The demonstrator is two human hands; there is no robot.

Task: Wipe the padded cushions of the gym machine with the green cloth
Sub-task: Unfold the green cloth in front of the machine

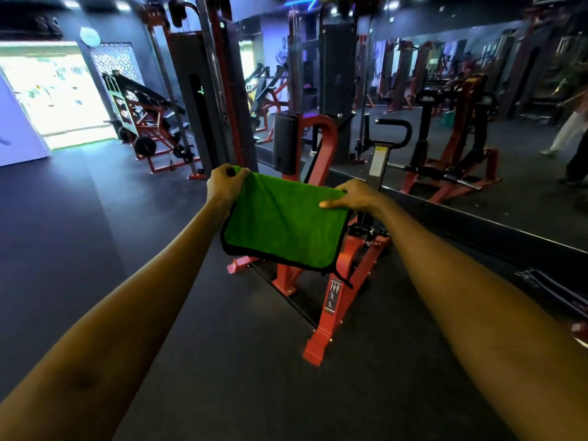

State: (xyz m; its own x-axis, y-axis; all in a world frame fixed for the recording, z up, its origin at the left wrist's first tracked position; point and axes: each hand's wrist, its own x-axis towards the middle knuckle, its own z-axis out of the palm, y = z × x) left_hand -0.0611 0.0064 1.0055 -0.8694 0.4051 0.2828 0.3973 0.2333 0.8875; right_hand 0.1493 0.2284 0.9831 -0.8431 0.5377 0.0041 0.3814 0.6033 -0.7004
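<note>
A green cloth (283, 222) with a black hem hangs spread out in front of me, folded over along its top edge. My left hand (224, 184) grips its upper left corner. My right hand (353, 197) pinches the upper right corner, thumb on the near side. Behind the cloth stands a red-framed gym machine (331, 300) on the dark floor. Its upright black padded cushion (284, 141) shows just above the cloth, apart from it. The cloth hides the machine's lower middle part.
A black curved handle (394, 127) and a post with a white label (378, 160) rise to the right. A large wall mirror (477, 90) runs along the right, reflecting machines and a person. Weight stacks (203, 90) stand behind. Open dark floor lies left.
</note>
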